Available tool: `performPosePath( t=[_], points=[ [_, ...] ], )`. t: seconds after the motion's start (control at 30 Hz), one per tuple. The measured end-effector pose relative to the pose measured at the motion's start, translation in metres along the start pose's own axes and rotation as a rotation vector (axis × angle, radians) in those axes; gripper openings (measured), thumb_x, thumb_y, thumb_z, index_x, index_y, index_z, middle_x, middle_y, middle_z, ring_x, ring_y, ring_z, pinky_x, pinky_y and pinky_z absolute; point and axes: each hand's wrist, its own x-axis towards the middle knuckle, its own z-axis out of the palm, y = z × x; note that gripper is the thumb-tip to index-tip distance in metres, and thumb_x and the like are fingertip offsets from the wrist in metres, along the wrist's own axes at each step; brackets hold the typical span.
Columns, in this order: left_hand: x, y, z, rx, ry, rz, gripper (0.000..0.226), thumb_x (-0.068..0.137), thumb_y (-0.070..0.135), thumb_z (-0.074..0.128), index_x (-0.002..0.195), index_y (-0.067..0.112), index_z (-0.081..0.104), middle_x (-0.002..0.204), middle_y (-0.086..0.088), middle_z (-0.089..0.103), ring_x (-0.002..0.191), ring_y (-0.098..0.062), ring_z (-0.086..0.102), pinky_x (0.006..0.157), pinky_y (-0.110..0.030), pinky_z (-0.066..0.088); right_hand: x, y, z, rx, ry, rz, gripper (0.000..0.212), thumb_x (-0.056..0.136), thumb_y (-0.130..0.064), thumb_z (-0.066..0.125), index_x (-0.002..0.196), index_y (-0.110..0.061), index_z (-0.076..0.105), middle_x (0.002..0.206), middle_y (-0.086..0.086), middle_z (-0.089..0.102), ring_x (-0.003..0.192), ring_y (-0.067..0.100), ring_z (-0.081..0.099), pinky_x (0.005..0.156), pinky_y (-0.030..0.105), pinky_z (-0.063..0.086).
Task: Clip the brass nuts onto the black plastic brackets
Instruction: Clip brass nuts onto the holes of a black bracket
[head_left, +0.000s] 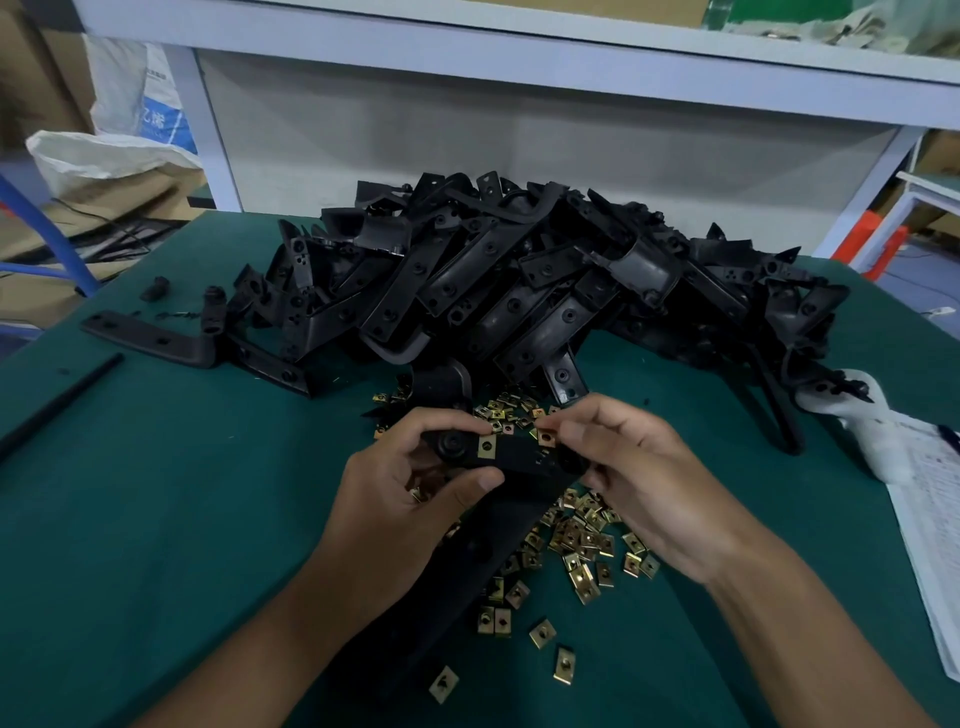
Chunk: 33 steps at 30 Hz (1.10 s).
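I hold a black plastic bracket (524, 460) between both hands over the green table (182, 493). My left hand (410, 499) grips its left end, thumb underneath and fingers curled over the top. One brass nut (487, 446) sits clipped on the bracket's top edge. My right hand (639, 483) pinches a second brass nut (545, 436) at the bracket's edge, a little to the right of the first. Several loose brass nuts (582, 540) lie scattered on the table under and around my hands.
A big heap of black brackets (519, 280) fills the far half of the table. A single L-shaped bracket (150, 338) and a black rod (57, 405) lie at the left. Papers (930, 519) and a white object (872, 421) lie at the right edge.
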Motion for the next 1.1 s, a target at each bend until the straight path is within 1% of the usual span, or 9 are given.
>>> performPosePath(
  t=[0.13,0.3,0.47,0.57,0.63,0.73,0.9,1.03,1.1],
  points=[
    [0.002,0.002,-0.001,-0.037,-0.001,-0.016,0.026,0.079,0.041,0.077,0.104,0.042,0.069,0.096,0.009,0.076,0.087,-0.006,0.073,0.073,-0.014,0.055,-0.001,0.004,-0.003,-0.085,-0.014,-0.086,0.034,0.068,-0.036,0.084,0.1,-0.03,0.076,0.076,-0.008,0.053,0.075,0.015,0.049,0.071,0.024,0.045],
    [0.002,0.002,-0.002,-0.051,0.0,-0.03,0.025,0.078,0.041,0.077,0.103,0.043,0.069,0.094,0.01,0.077,0.087,-0.005,0.073,0.071,-0.013,0.054,-0.004,0.003,-0.001,-0.25,0.005,-0.165,0.041,0.067,-0.036,0.087,0.106,-0.035,0.073,0.093,-0.008,0.069,0.073,0.014,0.051,0.066,0.021,0.047],
    [0.001,0.001,-0.002,-0.001,-0.002,-0.013,0.025,0.08,0.039,0.076,0.104,0.043,0.068,0.095,0.011,0.075,0.084,-0.003,0.072,0.069,-0.012,0.053,-0.004,0.007,0.002,-0.294,0.017,-0.221,0.031,0.073,-0.035,0.083,0.102,-0.034,0.073,0.095,0.012,0.07,0.086,0.048,0.056,0.076,0.06,0.049],
    [0.0,-0.001,-0.003,0.005,-0.003,-0.026,0.026,0.08,0.039,0.076,0.105,0.043,0.069,0.097,0.01,0.076,0.085,-0.005,0.072,0.069,-0.012,0.053,-0.004,0.009,-0.001,-0.376,0.041,-0.232,0.028,0.072,-0.046,0.082,0.098,-0.038,0.074,0.072,0.004,0.056,0.071,0.035,0.051,0.062,0.044,0.042],
    [0.0,-0.001,-0.003,0.008,-0.005,-0.025,0.026,0.08,0.04,0.076,0.105,0.043,0.069,0.098,0.009,0.076,0.087,-0.006,0.072,0.07,-0.013,0.054,-0.004,0.01,-0.002,-0.403,0.064,-0.244,0.029,0.071,-0.05,0.082,0.098,-0.039,0.075,0.069,0.011,0.045,0.067,0.032,0.042,0.059,0.038,0.034],
    [0.001,0.002,-0.003,0.015,0.001,-0.014,0.026,0.08,0.039,0.076,0.104,0.041,0.069,0.097,0.01,0.076,0.087,-0.005,0.072,0.071,-0.013,0.054,-0.004,0.009,-0.001,-0.403,0.078,-0.274,0.028,0.071,-0.05,0.083,0.096,-0.04,0.075,0.076,0.023,0.051,0.069,0.035,0.043,0.059,0.041,0.034],
    [-0.004,0.013,0.003,-0.031,0.001,-0.049,0.024,0.08,0.037,0.084,0.099,0.041,0.07,0.093,0.01,0.076,0.082,-0.005,0.072,0.068,-0.014,0.054,-0.01,-0.006,0.002,-0.299,0.046,-0.263,0.024,0.073,-0.033,0.086,0.095,-0.031,0.077,0.092,0.012,0.072,0.084,0.042,0.065,0.072,0.058,0.054],
    [-0.004,0.034,0.016,-0.008,0.009,0.001,0.027,0.078,0.028,0.085,0.095,0.043,0.07,0.087,0.015,0.074,0.074,0.003,0.068,0.063,-0.01,0.051,-0.035,-0.03,-0.008,-0.419,0.117,-0.328,0.025,0.073,-0.039,0.085,0.097,-0.04,0.076,0.086,-0.001,0.063,0.075,0.017,0.06,0.068,0.028,0.047],
    [-0.005,0.052,0.032,0.015,-0.045,0.072,0.026,0.077,0.035,0.08,0.096,0.048,0.067,0.091,0.018,0.073,0.078,0.001,0.07,0.064,-0.01,0.052,-0.063,-0.043,-0.02,-0.579,0.214,-0.399,0.027,0.074,-0.045,0.082,0.1,-0.045,0.074,0.079,-0.007,0.055,0.075,0.017,0.054,0.069,0.027,0.043]
  ],
)
